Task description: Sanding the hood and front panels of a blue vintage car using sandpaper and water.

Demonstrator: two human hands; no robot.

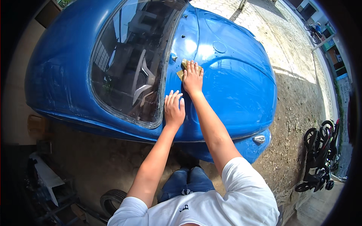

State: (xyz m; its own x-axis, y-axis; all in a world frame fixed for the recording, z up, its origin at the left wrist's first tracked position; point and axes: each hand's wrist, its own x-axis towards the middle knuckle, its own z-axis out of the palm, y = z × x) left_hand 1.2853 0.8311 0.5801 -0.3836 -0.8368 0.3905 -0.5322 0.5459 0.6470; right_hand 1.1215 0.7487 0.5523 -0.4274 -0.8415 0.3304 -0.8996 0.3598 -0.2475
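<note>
On the blue car (237, 94), my right hand (193, 80) lies flat near the rear edge of the front hood. It holds a tan sheet of what looks like sandpaper (180, 75) pressed against the paint. Corners of the sheet stick out around the fingers; the rest is hidden under them. Closer to me, my left hand (174, 112) rests with fingers stretched out on the strip between windshield and hood, holding nothing. The windshield (124, 75), with its dark rubber seal, is just left of that hand. Pale scuffs and streaks mark the blue paint.
A tire (113, 199) lies on the ground at lower left, near a dark metal frame (62, 203). Parked motorcycles (320, 154) stand at the right. A chrome-rimmed light (259, 139) sits on the near fender. Far off at upper right, a person (318, 28) is beside a two-wheeler.
</note>
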